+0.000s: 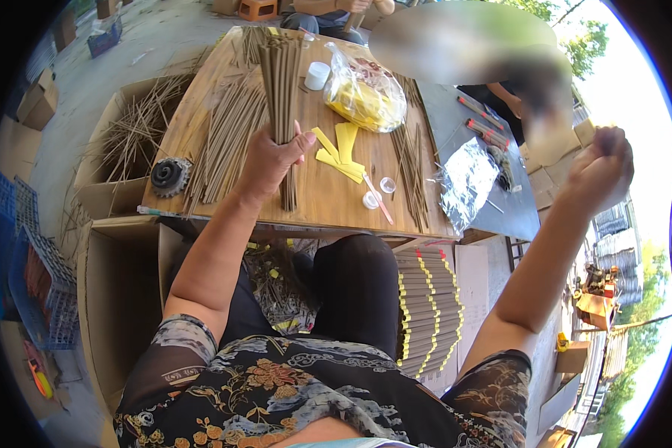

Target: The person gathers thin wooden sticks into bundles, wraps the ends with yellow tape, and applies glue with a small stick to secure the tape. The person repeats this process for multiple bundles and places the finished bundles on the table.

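Observation:
Upright over the wooden table (328, 216), my left hand (271, 160) is wrapped round a bundle of thin brown incense sticks (282, 82). Many loose sticks (228, 138) lie on the tabletop to its left. Just right of the bundle are yellow paper strips (346, 140), with a clear plastic bag (366, 97) of more yellow strips behind them. A white jar (317, 75) stands beside the bag. My right hand (603, 172) is raised far to the right, away from the table, its fingers closed; whatever may be inside is hidden.
A carton of tangled sticks (138, 131) stands left of the table; a dark toothed wheel (170, 177) sits at its corner. Banded stick bundles (429, 313) are stacked below right. Crumpled clear plastic (468, 183) lies on the grey table (511, 216). Other people sit across.

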Action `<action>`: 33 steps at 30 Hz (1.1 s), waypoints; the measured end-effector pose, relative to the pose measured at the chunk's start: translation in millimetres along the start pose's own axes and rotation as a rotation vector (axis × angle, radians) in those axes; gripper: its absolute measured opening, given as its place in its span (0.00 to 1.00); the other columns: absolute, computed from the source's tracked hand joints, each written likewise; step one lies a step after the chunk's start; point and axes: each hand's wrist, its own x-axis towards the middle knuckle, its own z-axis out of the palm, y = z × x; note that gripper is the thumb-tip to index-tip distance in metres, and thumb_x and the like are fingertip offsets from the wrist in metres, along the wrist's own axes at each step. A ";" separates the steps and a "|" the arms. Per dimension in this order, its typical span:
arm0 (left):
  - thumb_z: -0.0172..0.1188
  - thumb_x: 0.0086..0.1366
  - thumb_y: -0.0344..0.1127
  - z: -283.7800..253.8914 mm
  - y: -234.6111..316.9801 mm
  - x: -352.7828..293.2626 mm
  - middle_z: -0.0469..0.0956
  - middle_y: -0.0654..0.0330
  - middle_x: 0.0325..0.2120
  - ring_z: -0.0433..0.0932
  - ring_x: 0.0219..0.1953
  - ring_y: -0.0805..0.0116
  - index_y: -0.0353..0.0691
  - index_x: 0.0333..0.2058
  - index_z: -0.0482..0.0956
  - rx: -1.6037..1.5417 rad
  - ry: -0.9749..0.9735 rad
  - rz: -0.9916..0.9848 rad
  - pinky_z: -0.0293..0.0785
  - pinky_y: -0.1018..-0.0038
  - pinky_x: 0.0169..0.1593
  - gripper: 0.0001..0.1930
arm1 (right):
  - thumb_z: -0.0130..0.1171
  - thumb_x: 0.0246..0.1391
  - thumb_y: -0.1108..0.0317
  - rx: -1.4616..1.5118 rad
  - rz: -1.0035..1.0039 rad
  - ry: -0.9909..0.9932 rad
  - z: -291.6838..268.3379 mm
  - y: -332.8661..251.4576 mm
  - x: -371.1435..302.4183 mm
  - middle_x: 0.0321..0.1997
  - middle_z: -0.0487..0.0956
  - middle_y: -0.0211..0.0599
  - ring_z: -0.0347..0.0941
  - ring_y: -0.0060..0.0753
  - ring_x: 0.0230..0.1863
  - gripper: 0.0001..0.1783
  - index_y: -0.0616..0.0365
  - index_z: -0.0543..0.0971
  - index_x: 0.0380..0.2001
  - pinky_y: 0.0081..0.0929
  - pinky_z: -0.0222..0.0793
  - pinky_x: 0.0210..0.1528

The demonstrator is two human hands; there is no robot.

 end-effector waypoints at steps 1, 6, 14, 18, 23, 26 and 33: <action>0.61 0.54 0.35 0.9 -1.7 0.0 0.67 0.69 0.16 0.67 0.18 0.81 0.41 0.22 0.69 -0.012 0.042 -0.020 0.64 0.84 0.22 0.10 | 0.57 0.46 0.77 0.087 0.146 0.093 -6.6 6.6 -18.3 0.28 0.75 0.36 0.72 0.22 0.30 0.04 0.67 0.74 0.22 0.17 0.75 0.37; 0.61 0.53 0.31 0.7 -3.1 0.8 0.67 0.69 0.16 0.67 0.18 0.79 0.43 0.23 0.68 0.012 0.030 -0.057 0.65 0.83 0.23 0.09 | 0.53 0.46 0.81 0.030 0.451 0.033 -77.6 99.4 -105.8 0.27 0.74 0.44 0.75 0.33 0.28 0.06 0.65 0.67 0.29 0.21 0.76 0.34; 0.61 0.54 0.31 -0.8 3.7 3.0 0.68 0.67 0.17 0.68 0.19 0.79 0.42 0.24 0.69 -0.071 0.017 -0.089 0.66 0.82 0.23 0.08 | 0.56 0.44 0.72 -0.846 0.599 -0.281 -110.9 174.1 -240.4 0.25 0.75 0.35 0.71 0.24 0.29 0.06 0.63 0.73 0.24 0.19 0.66 0.32; 0.61 0.54 0.31 -0.7 11.8 2.9 0.68 0.67 0.17 0.68 0.19 0.79 0.41 0.24 0.69 -0.051 0.019 -0.069 0.67 0.82 0.24 0.08 | 0.56 0.44 0.71 -0.918 0.485 -0.550 -116.0 172.6 -249.1 0.27 0.75 0.31 0.68 0.22 0.26 0.07 0.62 0.76 0.27 0.18 0.64 0.31; 0.61 0.54 0.32 -6.4 4.8 2.8 0.68 0.67 0.18 0.68 0.19 0.80 0.41 0.23 0.69 0.050 -0.026 -0.083 0.67 0.82 0.25 0.08 | 0.56 0.46 0.73 -0.532 0.659 -0.501 -74.4 139.8 -241.8 0.29 0.75 0.30 0.68 0.19 0.29 0.06 0.62 0.75 0.29 0.17 0.65 0.34; 0.61 0.55 0.33 -6.4 -0.7 3.8 0.68 0.68 0.17 0.68 0.20 0.80 0.41 0.23 0.69 0.054 -0.013 -0.081 0.67 0.82 0.25 0.08 | 0.56 0.47 0.74 -0.376 0.559 -0.606 -40.6 116.6 -245.2 0.29 0.75 0.31 0.69 0.20 0.31 0.06 0.62 0.75 0.31 0.17 0.66 0.36; 0.59 0.56 0.33 -12.3 0.4 3.4 0.67 0.67 0.16 0.67 0.19 0.79 0.42 0.26 0.68 -0.096 0.038 -0.056 0.66 0.83 0.24 0.08 | 0.64 0.41 0.66 -0.245 0.547 -1.099 43.1 46.5 -277.1 0.44 0.73 0.43 0.69 0.36 0.47 0.25 0.62 0.70 0.45 0.28 0.63 0.49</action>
